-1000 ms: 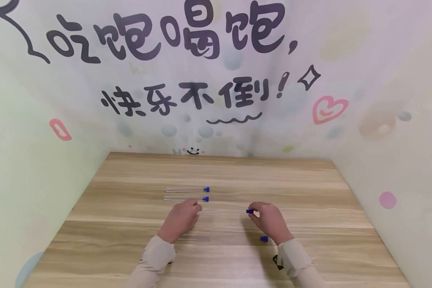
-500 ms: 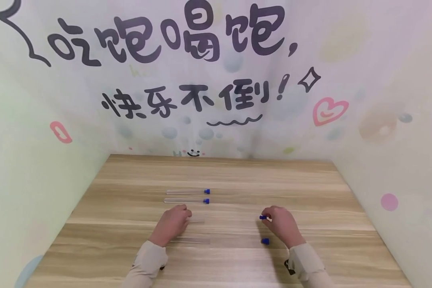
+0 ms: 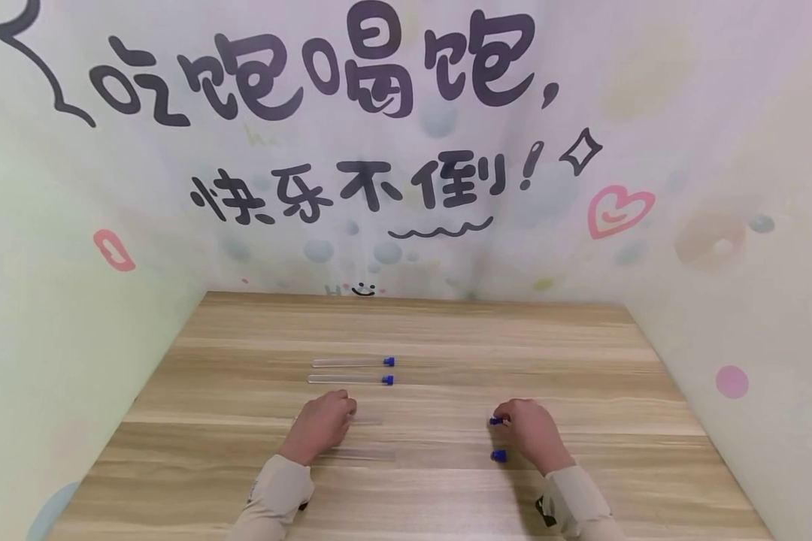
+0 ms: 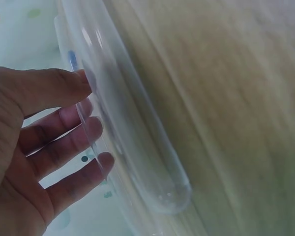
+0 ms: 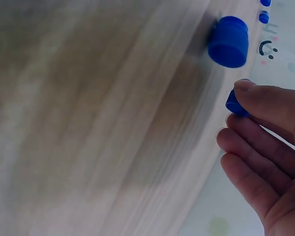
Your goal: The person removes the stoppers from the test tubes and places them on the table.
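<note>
My left hand (image 3: 320, 427) pinches a clear test tube (image 3: 368, 421) that lies crosswise close over the tabletop, its right end bare of a stopper. The index finger is hidden behind the thumb (image 4: 64, 88) in the left wrist view. Nearer to me lies another uncapped test tube (image 3: 364, 454), large in front of the fingers in that view. On the right side, my right hand (image 3: 531, 432) holds a small blue stopper (image 5: 234, 104) between thumb and index finger, low over the table. A second blue stopper (image 3: 499, 456) rests just in front of this hand.
Beyond the left hand, two test tubes (image 3: 345, 362) with blue stoppers (image 3: 389, 380) in their right ends lie parallel on the wooden table (image 3: 433, 330). A printed wall hanging (image 3: 406, 255) closes off the back, and pale walls flank both sides.
Both hands have drawn apart, the left one with the tube to the left and the right one with the stopper to the right. Both have also come lower and closer to me.
</note>
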Available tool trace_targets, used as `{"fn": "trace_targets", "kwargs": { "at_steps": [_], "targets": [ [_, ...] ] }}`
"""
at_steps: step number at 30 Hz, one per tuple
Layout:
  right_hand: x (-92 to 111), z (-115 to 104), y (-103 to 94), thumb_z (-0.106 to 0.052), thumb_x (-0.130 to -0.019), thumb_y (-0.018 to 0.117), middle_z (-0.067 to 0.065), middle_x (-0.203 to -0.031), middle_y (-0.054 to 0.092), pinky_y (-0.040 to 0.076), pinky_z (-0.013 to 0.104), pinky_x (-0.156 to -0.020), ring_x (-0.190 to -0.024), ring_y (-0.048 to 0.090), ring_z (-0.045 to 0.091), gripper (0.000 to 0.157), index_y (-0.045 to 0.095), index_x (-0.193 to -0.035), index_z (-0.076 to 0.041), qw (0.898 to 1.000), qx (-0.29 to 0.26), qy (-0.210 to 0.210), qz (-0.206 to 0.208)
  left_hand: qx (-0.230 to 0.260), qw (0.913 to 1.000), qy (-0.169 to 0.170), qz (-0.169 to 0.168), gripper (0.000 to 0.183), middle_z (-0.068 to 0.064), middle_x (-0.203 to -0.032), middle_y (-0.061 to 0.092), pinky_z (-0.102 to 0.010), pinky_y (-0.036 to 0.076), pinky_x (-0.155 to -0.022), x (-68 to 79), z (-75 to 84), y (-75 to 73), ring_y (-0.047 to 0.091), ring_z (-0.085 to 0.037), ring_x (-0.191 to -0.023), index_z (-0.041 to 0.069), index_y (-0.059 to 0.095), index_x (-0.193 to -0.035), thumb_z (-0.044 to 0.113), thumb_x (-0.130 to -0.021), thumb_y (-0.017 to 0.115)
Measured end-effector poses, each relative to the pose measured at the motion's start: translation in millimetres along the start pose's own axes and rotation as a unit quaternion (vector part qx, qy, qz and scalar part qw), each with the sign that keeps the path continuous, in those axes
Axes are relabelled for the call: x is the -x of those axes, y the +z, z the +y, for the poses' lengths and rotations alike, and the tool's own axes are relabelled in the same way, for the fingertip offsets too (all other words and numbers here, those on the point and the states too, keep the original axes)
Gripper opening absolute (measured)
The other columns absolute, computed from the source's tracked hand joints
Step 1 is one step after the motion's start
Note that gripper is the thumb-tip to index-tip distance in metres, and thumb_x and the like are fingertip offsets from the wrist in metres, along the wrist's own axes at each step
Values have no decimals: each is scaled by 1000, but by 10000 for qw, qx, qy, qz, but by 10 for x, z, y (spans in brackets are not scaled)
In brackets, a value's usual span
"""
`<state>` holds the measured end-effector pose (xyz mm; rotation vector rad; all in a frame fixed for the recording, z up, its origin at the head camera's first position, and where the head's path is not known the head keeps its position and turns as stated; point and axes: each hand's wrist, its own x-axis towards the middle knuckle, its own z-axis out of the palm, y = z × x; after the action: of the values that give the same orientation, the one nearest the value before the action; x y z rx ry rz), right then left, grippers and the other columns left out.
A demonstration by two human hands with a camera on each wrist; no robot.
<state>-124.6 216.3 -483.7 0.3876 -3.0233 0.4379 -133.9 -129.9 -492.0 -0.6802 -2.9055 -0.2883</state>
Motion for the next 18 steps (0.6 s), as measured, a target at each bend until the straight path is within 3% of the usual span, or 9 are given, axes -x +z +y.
{"fn": "trace_targets", "kwargs": {
  "at_steps": [10,18],
  "targets": [
    [-2,44,89,-10,-74,79,2,-81,72,51,31,-60,-66,60,9,7,75,-80,-11,9999,-65,91,-29,-17,10000,59,33,9,0,-71,57,-30,50,-55,5,-27,33,59,-16,-67,8,67,-75,0,-78,69],
    [6,25,73,-9,-72,80,2,-78,71,52,31,-60,-66,62,11,10,75,-80,-10,9998,-146,100,-28,8,9998,134,113,7,-1,-73,57,-31,50,-57,15,-38,53,59,-17,-68,7,66,-77,0,-77,69]
  ]
}}
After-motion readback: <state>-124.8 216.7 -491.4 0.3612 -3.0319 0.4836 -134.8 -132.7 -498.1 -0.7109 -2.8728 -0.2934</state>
